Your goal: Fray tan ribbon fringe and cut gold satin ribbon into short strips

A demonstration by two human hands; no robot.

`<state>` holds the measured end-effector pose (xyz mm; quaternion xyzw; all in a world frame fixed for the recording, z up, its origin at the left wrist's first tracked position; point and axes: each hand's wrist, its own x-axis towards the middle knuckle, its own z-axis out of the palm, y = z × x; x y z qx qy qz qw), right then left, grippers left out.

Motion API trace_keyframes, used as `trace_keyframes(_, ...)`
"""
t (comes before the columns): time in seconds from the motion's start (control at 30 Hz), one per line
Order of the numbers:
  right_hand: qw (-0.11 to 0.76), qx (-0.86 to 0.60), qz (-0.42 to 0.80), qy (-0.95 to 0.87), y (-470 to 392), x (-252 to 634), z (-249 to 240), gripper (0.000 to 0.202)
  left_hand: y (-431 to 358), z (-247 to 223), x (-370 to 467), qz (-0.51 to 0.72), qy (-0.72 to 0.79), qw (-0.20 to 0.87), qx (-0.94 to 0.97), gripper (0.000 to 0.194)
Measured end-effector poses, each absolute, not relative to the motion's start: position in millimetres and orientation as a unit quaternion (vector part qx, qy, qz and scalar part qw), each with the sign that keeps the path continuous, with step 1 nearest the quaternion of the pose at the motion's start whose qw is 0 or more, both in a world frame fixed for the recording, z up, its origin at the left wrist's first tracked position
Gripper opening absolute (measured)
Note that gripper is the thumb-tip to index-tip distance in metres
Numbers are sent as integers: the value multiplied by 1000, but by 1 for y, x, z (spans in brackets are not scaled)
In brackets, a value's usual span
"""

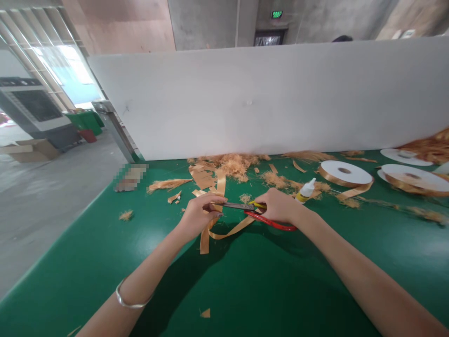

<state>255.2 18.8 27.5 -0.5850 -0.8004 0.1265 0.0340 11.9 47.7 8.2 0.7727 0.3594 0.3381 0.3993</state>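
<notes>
Over the green table [252, 285], my right hand [280, 205] is closed on a pair of scissors [271, 222] with red handles and dark blades. The blades point left, and their tips reach the fingers of my left hand [198, 213]. Those fingers are pinched on a shiny gold ribbon [205, 242], whose cut end hangs below them. A loop of the ribbon curves from under my left hand toward the scissors. Exactly how the blades meet the ribbon is hidden by my fingers. A bit of yellow shows by my right fingertips.
A white-capped glue bottle [307, 188] stands behind my right wrist. Ribbon spools [345, 173] lie to the right. Frayed gold threads [235, 166] and ribbon scraps are strewn along the white partition [252, 103]. A blurred-out flat object [131, 178] rests near the left edge.
</notes>
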Motion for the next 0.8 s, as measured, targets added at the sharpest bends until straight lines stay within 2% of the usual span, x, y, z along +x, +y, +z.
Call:
trace_keyframes(0.57, 21, -587, 142, -796, 21, 258, 23, 18, 49, 6, 12, 344, 364, 398, 769, 27)
trace_keyframes(0.8, 17, -592, 152, -791, 22, 258, 23, 25, 49, 6, 13, 344, 369, 398, 766, 27)
